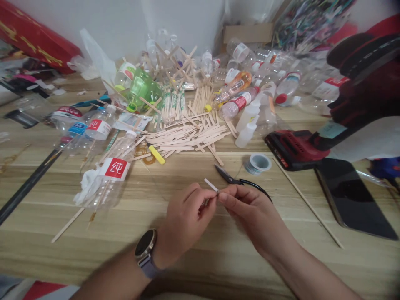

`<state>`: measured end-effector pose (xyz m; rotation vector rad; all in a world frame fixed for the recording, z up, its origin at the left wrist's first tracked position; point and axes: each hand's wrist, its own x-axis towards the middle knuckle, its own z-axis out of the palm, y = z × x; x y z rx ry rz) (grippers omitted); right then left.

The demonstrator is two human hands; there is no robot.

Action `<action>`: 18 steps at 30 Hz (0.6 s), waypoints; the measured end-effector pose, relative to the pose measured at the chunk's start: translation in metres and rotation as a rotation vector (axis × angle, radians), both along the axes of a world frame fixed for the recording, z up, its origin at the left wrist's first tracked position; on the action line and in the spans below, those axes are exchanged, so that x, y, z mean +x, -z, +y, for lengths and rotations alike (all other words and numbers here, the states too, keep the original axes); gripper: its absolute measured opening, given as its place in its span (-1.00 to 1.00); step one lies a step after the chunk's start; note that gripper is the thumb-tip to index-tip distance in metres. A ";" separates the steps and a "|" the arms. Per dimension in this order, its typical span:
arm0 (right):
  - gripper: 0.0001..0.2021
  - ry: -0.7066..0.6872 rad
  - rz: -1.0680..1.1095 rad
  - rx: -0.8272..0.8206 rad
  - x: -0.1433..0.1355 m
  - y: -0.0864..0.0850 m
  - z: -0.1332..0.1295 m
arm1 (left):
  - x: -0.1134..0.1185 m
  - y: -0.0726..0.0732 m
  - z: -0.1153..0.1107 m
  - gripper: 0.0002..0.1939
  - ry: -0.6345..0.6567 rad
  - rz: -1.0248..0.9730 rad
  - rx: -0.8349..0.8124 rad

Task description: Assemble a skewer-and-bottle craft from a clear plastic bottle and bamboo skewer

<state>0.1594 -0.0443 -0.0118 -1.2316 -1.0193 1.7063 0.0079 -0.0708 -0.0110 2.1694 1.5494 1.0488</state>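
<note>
Near the table's front, my left hand (187, 214) and my right hand (254, 214) meet, both closed in a pinch. Between their fingertips is a short, thin white strip (211, 184), whose free end points up and to the left. The fingers cover its lower end, and I cannot tell its material. Just beyond my right hand lies a pair of scissors (226, 175) with black handles, partly hidden by that hand. Behind the scissors stands a spool (258, 163) of thin greyish line or wire.
Flat wooden sticks (190, 137) are heaped mid-table, with a yellow-handled tool (156, 154) before them. A plastic bottle (114, 179) lies at left. Several bottles (240, 102) crowd the back. At right are a red-and-black power tool (300, 146), a phone (356, 196) and a thin stick (309, 204).
</note>
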 end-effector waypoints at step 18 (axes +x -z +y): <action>-0.82 -0.060 0.063 0.220 0.003 0.009 -0.011 | -0.002 0.000 0.004 -0.86 -0.103 -0.232 -0.172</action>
